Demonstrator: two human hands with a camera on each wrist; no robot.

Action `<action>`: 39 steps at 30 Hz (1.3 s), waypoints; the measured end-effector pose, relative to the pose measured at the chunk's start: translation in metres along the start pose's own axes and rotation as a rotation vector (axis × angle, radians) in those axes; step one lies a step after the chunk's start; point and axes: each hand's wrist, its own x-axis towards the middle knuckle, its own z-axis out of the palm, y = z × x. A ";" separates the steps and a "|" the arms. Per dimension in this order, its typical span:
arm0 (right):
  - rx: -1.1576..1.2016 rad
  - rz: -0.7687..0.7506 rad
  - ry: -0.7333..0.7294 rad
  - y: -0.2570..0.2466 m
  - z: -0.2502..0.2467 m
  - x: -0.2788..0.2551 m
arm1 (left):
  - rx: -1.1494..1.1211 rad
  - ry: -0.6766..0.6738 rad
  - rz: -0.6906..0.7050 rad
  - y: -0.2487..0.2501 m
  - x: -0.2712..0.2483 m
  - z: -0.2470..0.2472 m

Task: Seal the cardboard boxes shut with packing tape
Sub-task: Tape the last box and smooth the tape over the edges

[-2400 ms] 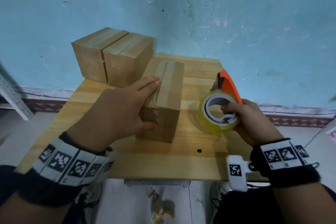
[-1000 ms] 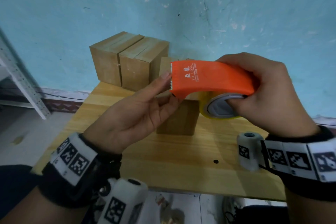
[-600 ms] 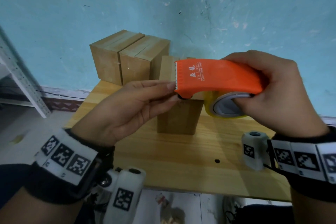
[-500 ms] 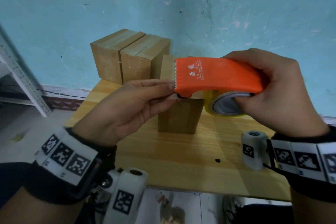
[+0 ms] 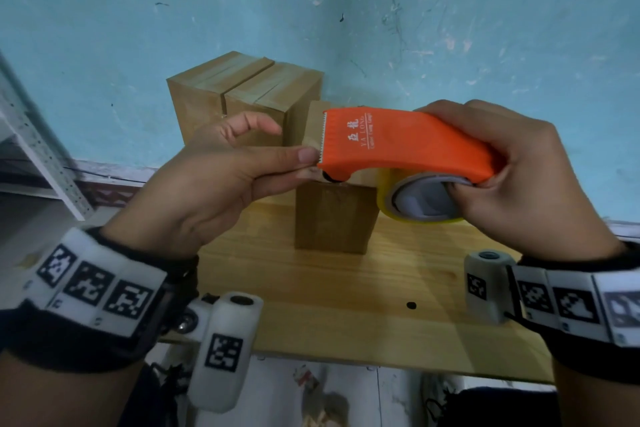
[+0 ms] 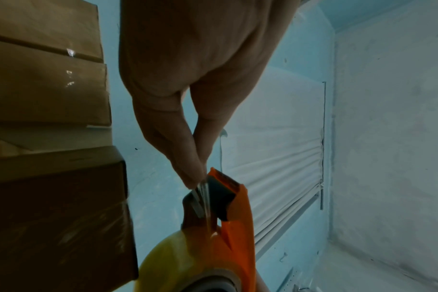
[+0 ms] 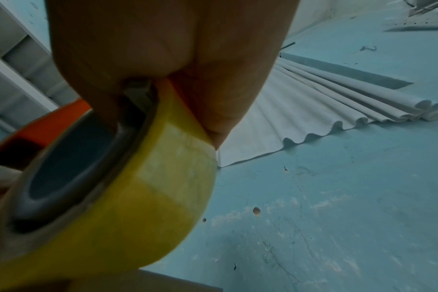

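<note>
A blue wall fills the upper frame, and below it the wooden worktop runs across the lower middle. Two cardboard boxes stand side by side at upper centre, touching; their tops look glossy in the left wrist view, likely taped already. A third box stands nearer, at centre, its long axis running away toward the wall, and it seems the one to be sealed next.

Both hands are raised above that box. The right hand is curled round the orange tape dispenser, fingers hooked into the core of the yellowish tape roll. The dispenser's toothed edge points to frame left. There the left hand pinches the loose tape end between thumb and forefinger, its other fingers loosely curled.

The box lies just below and beyond the pinch, nearer the left hand. I judge the tape must be drawn out and laid along the box's top seam. The worktop is open toward the lower frame; the two rear boxes crowd the upper left.
</note>
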 end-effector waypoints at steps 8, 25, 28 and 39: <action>0.007 0.030 -0.045 0.002 0.002 0.001 | 0.016 0.000 0.003 0.000 0.006 -0.010; 0.143 0.132 -0.044 0.005 -0.006 -0.011 | 0.095 0.066 -0.108 0.003 0.017 -0.036; 0.143 0.138 -0.051 0.007 -0.003 -0.012 | 0.153 0.086 -0.111 0.004 0.016 -0.036; 0.134 0.222 -0.003 0.018 -0.015 -0.020 | 0.178 0.168 -0.118 0.004 0.020 -0.056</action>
